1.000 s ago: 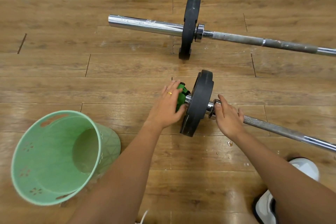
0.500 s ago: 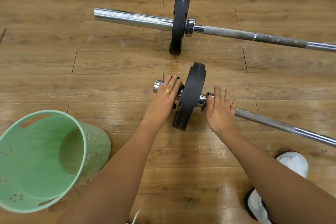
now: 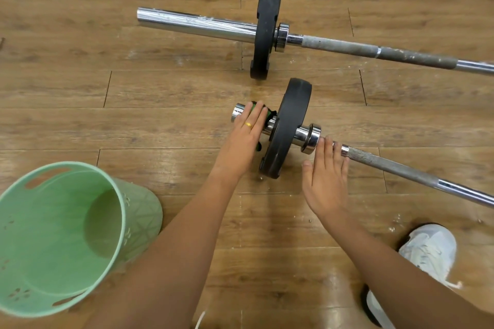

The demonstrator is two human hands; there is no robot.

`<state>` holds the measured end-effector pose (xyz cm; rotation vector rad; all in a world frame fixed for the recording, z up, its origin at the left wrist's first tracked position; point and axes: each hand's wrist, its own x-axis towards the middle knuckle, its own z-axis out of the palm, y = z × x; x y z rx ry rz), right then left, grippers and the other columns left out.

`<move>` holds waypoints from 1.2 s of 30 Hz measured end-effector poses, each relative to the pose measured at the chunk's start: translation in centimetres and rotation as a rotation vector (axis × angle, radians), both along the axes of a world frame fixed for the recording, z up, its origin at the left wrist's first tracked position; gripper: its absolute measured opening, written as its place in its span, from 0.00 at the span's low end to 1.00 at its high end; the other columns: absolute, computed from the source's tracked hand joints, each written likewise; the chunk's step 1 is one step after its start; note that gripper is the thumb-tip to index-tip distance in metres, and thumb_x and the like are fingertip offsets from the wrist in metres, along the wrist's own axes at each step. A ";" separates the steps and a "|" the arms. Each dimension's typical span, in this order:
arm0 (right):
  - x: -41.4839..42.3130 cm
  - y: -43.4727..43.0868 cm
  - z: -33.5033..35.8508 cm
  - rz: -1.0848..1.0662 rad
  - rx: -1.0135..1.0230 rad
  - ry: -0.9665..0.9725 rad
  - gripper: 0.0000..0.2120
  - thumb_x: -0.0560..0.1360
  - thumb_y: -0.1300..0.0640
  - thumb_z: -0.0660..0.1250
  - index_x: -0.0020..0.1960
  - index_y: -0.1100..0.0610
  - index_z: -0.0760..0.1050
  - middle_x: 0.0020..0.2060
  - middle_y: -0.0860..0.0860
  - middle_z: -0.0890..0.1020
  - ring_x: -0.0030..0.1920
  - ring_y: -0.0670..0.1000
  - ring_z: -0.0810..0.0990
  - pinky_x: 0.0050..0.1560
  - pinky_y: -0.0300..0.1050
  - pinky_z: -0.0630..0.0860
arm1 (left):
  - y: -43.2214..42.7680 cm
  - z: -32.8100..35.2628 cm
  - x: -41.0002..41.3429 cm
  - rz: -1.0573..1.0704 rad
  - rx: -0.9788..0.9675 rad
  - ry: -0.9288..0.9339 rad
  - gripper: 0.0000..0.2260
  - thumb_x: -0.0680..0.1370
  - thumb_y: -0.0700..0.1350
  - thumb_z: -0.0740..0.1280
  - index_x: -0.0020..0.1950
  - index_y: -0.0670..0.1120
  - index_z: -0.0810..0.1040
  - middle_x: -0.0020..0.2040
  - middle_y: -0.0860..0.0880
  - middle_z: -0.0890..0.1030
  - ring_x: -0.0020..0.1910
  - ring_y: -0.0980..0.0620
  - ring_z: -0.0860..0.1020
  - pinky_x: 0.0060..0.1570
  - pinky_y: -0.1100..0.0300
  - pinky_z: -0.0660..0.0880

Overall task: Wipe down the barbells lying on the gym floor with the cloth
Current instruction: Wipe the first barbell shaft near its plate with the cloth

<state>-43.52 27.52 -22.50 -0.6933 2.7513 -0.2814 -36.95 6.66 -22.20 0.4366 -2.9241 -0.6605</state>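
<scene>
**A:** Under the left hand (image 3: 247, 137), what is being held?

**B:** It is holding the green cloth (image 3: 257, 107), fingers curling over it on the short chrome sleeve (image 3: 238, 113) of the near barbell (image 3: 302, 134), just outside the black plate (image 3: 290, 125).

**A:** And the right hand (image 3: 324, 179)?

**B:** It is lying wide, fingers straight, with the tips touching the knurled shaft (image 3: 374, 160) beside the collar (image 3: 311, 139). It is gripping nothing.

**A:** How is the bar going to handle?

**B:** I'm judging it heavy and rigid. It is sitting on its round plate on the floor (image 3: 160, 88), so it is likely to roll under a push. The chrome is looking slick and the knurling grippy, so I'd steady it at the shaft. The cloth is soft and is folding round the steel.

**A:** The other bar?

**B:** The far barbell (image 3: 200, 23) is lying well beyond both sets of fingertips.

**A:** Any containers?

**B:** A pale green basket (image 3: 40, 235) is standing off to the outside of the left forearm. It is showing only bare wall and bottom.
</scene>
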 end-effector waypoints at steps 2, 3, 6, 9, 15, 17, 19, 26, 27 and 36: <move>-0.5 -0.2 0.2 -0.001 -0.003 -0.008 0.31 0.82 0.43 0.38 0.81 0.55 0.40 0.81 0.49 0.41 0.79 0.49 0.33 0.78 0.52 0.33 | -0.6 1.1 -2.1 -0.002 0.003 -0.026 0.41 0.74 0.23 0.62 0.82 0.43 0.50 0.83 0.47 0.50 0.81 0.47 0.44 0.78 0.49 0.56; -0.7 -0.3 0.4 -0.003 -0.003 -0.020 0.31 0.82 0.43 0.38 0.81 0.55 0.40 0.81 0.50 0.41 0.79 0.49 0.34 0.78 0.52 0.33 | -1.0 1.3 -2.7 -0.009 -0.007 -0.028 0.41 0.74 0.24 0.63 0.82 0.44 0.50 0.83 0.47 0.50 0.81 0.48 0.45 0.78 0.50 0.56; -1.4 -0.4 0.8 0.002 0.016 -0.027 0.30 0.83 0.44 0.38 0.81 0.54 0.41 0.81 0.50 0.42 0.80 0.49 0.36 0.78 0.52 0.33 | -1.3 0.3 -1.7 -0.023 -0.004 -0.009 0.43 0.72 0.21 0.62 0.82 0.44 0.51 0.83 0.48 0.51 0.81 0.48 0.47 0.76 0.50 0.61; -1.8 -0.4 1.0 0.009 0.014 -0.023 0.31 0.81 0.42 0.37 0.82 0.54 0.41 0.81 0.49 0.42 0.80 0.49 0.36 0.77 0.51 0.31 | -0.7 -1.0 1.1 0.022 0.016 0.036 0.46 0.69 0.18 0.62 0.82 0.44 0.51 0.83 0.49 0.49 0.81 0.50 0.44 0.75 0.46 0.64; -1.5 -0.2 0.6 0.020 0.010 0.001 0.31 0.82 0.42 0.38 0.82 0.54 0.42 0.81 0.49 0.42 0.80 0.49 0.37 0.78 0.51 0.33 | -2.6 0.5 -3.7 -0.035 0.088 -0.005 0.39 0.74 0.21 0.60 0.81 0.44 0.54 0.82 0.47 0.55 0.81 0.46 0.48 0.79 0.47 0.54; -1.3 -0.2 0.7 0.021 0.016 -0.001 0.31 0.82 0.42 0.38 0.82 0.54 0.42 0.81 0.48 0.42 0.80 0.48 0.36 0.78 0.50 0.33 | -3.3 1.0 -4.0 -0.103 0.117 -0.038 0.33 0.78 0.25 0.59 0.81 0.43 0.58 0.81 0.46 0.58 0.81 0.45 0.51 0.79 0.47 0.52; -1.0 0.0 0.8 0.016 0.013 -0.009 0.32 0.81 0.42 0.36 0.81 0.53 0.42 0.81 0.48 0.42 0.80 0.48 0.36 0.78 0.51 0.33 | -3.8 0.9 -2.3 -0.124 0.141 -0.024 0.28 0.81 0.29 0.57 0.81 0.44 0.59 0.81 0.47 0.58 0.81 0.46 0.51 0.79 0.52 0.50; 0.6 0.8 0.8 0.018 -0.004 -0.033 0.33 0.80 0.40 0.35 0.81 0.52 0.41 0.81 0.47 0.41 0.79 0.47 0.34 0.77 0.50 0.31 | -3.9 1.8 -4.1 -0.047 0.121 -0.092 0.27 0.82 0.30 0.57 0.81 0.41 0.57 0.81 0.45 0.57 0.81 0.46 0.50 0.79 0.55 0.50; 0.8 0.8 0.8 0.023 -0.002 -0.038 0.33 0.80 0.40 0.34 0.81 0.52 0.41 0.81 0.47 0.41 0.79 0.47 0.34 0.76 0.49 0.30 | -3.5 1.7 -3.9 -0.035 0.116 -0.080 0.28 0.81 0.29 0.58 0.81 0.41 0.57 0.81 0.45 0.57 0.81 0.46 0.50 0.79 0.54 0.50; 2.6 1.4 0.9 0.012 0.014 -0.052 0.32 0.79 0.41 0.35 0.81 0.51 0.40 0.80 0.46 0.40 0.79 0.47 0.33 0.76 0.49 0.30 | -0.9 0.2 -0.1 -0.010 0.124 0.047 0.38 0.76 0.23 0.63 0.82 0.45 0.54 0.82 0.49 0.53 0.81 0.51 0.47 0.76 0.60 0.52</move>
